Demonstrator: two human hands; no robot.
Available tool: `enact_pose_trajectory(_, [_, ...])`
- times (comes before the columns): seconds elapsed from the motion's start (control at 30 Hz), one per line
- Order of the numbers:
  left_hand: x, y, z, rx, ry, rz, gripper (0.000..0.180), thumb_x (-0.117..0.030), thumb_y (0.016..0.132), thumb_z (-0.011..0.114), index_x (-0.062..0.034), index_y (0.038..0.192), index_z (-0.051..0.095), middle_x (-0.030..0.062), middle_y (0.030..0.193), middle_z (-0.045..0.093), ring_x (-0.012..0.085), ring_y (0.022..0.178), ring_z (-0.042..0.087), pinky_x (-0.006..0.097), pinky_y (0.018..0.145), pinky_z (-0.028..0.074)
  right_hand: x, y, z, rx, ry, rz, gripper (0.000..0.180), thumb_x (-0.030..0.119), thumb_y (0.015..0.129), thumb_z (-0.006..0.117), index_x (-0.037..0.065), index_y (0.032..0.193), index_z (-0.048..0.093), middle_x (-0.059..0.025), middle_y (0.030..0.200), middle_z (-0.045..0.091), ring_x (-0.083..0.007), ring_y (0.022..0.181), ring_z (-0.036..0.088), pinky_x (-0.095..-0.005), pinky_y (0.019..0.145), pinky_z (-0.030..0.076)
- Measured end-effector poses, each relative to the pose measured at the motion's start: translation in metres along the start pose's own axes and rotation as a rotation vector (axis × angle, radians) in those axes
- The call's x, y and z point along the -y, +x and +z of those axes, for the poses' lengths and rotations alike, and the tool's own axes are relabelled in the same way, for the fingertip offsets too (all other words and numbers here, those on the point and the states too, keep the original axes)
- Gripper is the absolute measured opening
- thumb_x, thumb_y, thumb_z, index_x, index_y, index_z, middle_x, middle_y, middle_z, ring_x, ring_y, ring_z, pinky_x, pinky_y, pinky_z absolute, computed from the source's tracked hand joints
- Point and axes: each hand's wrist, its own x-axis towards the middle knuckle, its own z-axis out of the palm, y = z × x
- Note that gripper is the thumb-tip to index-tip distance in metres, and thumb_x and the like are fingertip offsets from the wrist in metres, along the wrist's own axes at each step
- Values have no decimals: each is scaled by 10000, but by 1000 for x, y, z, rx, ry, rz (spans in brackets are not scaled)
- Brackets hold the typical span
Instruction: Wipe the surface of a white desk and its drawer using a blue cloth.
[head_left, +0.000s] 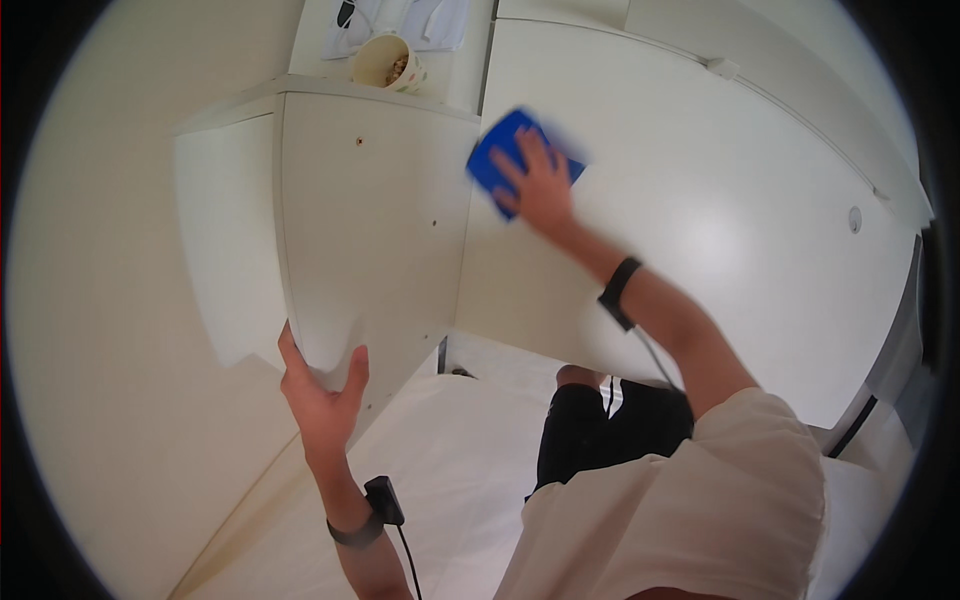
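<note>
Blue cloth (502, 140) lies on a white tabletop (690, 210) beneath our right hand (543, 190), its fingers spread across the fabric rather than closed around it. Our left hand (325, 408) is at the lower edge of a white cabinet (360, 230), thumb in front; whether that grip is tight, we cannot tell. Dark bands (620, 292) circle our wrists, and a cup (378, 62) stands beyond the cabinet's upper edge.
</note>
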Motion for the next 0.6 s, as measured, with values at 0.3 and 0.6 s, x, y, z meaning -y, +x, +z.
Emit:
enact_pose_trajectory(0.3, [-12, 1, 1, 34, 5, 9, 744, -159, 848, 798, -13, 1456, 395, 209, 1211, 673, 331, 1106, 675, 398, 972, 512, -69, -19, -40, -78, -145, 162, 632, 367, 938, 661, 284, 1535, 469, -226, 1627, 316, -388, 1517, 270, -622, 1184, 188])
enact_pose_trajectory(0.6, [-21, -6, 6, 47, 44, -15, 721, -198, 885, 768, 6, 1457, 381, 251, 1208, 674, 379, 1089, 694, 416, 919, 544, 97, -194, -8, 257, 221, -223, 577, 319, 948, 631, 271, 1506, 491, -181, 1644, 311, -376, 1534, 253, -621, 1190, 216])
